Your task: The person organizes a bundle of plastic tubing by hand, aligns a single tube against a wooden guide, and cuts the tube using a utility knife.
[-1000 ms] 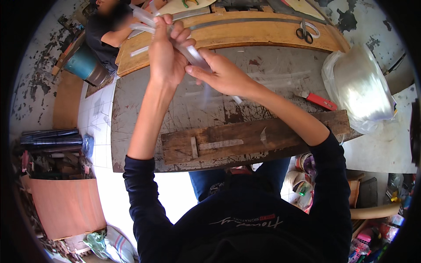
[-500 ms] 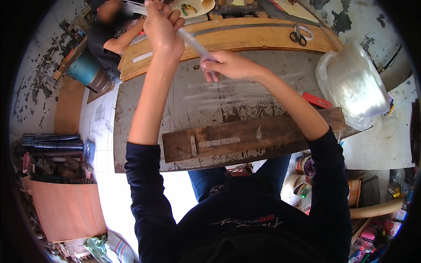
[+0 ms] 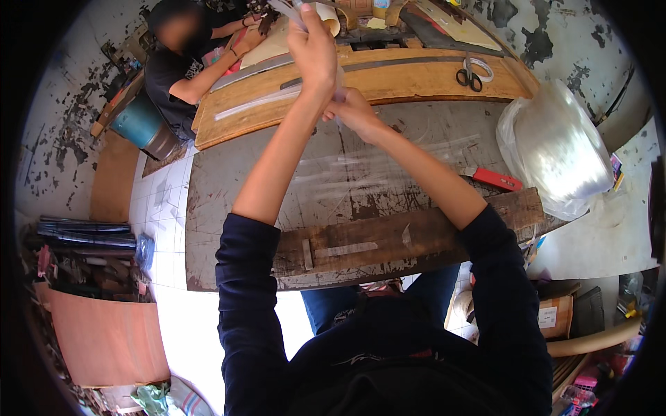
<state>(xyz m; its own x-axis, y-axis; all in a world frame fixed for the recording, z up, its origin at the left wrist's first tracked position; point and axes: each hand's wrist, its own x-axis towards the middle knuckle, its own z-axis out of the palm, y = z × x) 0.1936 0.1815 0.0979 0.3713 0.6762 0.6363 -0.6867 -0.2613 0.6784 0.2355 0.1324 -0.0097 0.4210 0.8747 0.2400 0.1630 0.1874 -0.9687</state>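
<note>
Both my arms reach out over the far side of the grey worktable (image 3: pixel 229 173). My left hand (image 3: pixel 312 55), raised high, is closed around clear plastic strips (image 3: pixel 284 10) whose ends stick out at the top edge of the view. Just below and to its right, my right hand (image 3: pixel 355 114) is closed on the lower part of the same bundle, partly hidden behind my left wrist. More clear strips (image 3: pixel 253 105) lie on the pale wooden board beyond. Faint translucent strips (image 3: pixel 326 170) rest on the tabletop under my forearms.
A dark wooden plank (image 3: pixel 374 239) spans the near edge. To the right are a red cutter (image 3: pixel 496 179) and a big roll of clear plastic (image 3: pixel 565 149). Black-handled scissors (image 3: pixel 468 78) and a tape ring (image 3: pixel 483 68) lie farther back. A co-worker (image 3: pixel 184 76) sits at far left.
My left hand has moved right and slightly down, and my right hand has come in closer beneath it. Both keep hold of the strips. The co-worker's arms now show further forward.
</note>
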